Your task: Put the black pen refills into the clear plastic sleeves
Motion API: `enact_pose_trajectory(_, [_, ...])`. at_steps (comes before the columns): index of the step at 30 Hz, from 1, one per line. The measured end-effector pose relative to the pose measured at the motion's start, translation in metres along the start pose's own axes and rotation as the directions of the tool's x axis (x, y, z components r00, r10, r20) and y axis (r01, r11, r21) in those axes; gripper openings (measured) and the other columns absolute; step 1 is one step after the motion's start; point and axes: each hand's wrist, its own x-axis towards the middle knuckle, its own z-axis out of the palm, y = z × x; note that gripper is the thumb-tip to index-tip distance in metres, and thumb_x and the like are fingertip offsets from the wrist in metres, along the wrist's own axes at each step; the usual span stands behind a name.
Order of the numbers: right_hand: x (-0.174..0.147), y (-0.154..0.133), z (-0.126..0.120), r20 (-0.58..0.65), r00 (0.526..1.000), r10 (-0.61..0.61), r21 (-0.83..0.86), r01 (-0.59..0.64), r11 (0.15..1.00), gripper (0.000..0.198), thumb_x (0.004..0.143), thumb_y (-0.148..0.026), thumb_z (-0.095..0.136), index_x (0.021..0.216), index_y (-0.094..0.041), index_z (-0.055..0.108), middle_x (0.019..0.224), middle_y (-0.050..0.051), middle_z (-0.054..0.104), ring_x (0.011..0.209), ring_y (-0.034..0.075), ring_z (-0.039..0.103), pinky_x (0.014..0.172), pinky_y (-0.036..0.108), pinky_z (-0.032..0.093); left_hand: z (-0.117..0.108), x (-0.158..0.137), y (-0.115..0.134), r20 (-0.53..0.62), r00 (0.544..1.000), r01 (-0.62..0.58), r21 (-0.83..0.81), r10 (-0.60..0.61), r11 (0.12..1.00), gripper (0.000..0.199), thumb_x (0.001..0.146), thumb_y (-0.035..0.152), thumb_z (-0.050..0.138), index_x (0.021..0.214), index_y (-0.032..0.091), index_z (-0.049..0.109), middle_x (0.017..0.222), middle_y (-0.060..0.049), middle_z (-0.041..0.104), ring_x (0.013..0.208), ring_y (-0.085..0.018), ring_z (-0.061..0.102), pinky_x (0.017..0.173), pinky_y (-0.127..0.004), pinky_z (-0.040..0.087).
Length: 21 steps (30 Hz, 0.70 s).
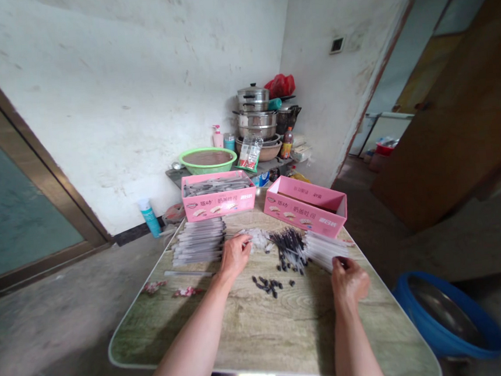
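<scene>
My left hand [235,256] is closed in a pinch at the edge of a heap of small white pieces [257,239]; what its fingers hold is too small to make out. Beside it on the left lies a stack of translucent pen barrels [199,242]. My right hand [350,280] pinches at the near ends of a bundle of clear thin tubes [323,248], and I cannot tell whether one is in its fingers. Between the hands are a bunch of thin black-tipped sticks [289,245] and several small black caps [268,286].
A pink box [220,206] full of pen-like sticks stands at the table's [280,331] far edge, with a second pink box [307,209] right of it. Behind are a green basin [209,167] and stacked pots [256,117]. A blue tub [446,317] sits right.
</scene>
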Motion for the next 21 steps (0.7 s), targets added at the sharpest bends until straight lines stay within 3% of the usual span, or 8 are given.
enact_pose_trajectory(4, [-0.005,-0.007,0.000,0.200,0.975,-0.095,-0.162,0.129,0.978,0.026,0.078,-0.036,0.059,0.094,-0.024,0.077,0.079,0.015,0.074,0.073,0.030,0.069,0.057,0.033,0.042,-0.002,0.001,-0.001,-0.016,1.000,0.019,0.022,-0.019,1.000,0.018,0.081,0.011,0.062,0.093,0.017,0.074,0.090,-0.006,0.075,0.077,-0.017,0.069,0.075,-0.026,0.052])
enact_pose_trajectory(7, [-0.009,-0.012,0.000,0.255,0.959,-0.124,-0.239,0.186,0.953,0.025,0.081,-0.034,0.059,0.098,-0.024,0.073,0.079,0.014,0.074,0.076,0.029,0.070,0.060,0.032,0.043,-0.004,0.002,-0.002,-0.037,0.999,0.021,0.034,-0.019,0.999,0.018,0.081,0.011,0.062,0.092,0.018,0.074,0.092,-0.006,0.075,0.080,-0.018,0.069,0.078,-0.026,0.051])
enact_pose_trajectory(16, [-0.011,-0.012,0.000,0.311,0.932,-0.189,-0.274,0.278,0.921,0.021,0.086,-0.031,0.055,0.101,-0.025,0.068,0.080,0.011,0.074,0.076,0.028,0.070,0.058,0.031,0.039,-0.006,0.002,-0.002,-0.062,0.998,0.022,0.040,-0.020,0.999,0.019,0.081,0.009,0.061,0.092,0.017,0.074,0.093,-0.007,0.076,0.083,-0.019,0.070,0.080,-0.027,0.052])
enact_pose_trajectory(21, [-0.012,-0.012,0.000,0.233,0.941,-0.245,-0.133,0.280,0.951,0.023,0.089,-0.034,0.052,0.100,-0.022,0.068,0.074,0.009,0.071,0.067,0.023,0.066,0.057,0.029,0.035,-0.004,0.002,-0.006,-0.076,0.997,0.024,0.032,-0.021,0.999,0.020,0.082,0.010,0.061,0.094,0.019,0.074,0.093,-0.006,0.075,0.083,-0.018,0.070,0.080,-0.027,0.052])
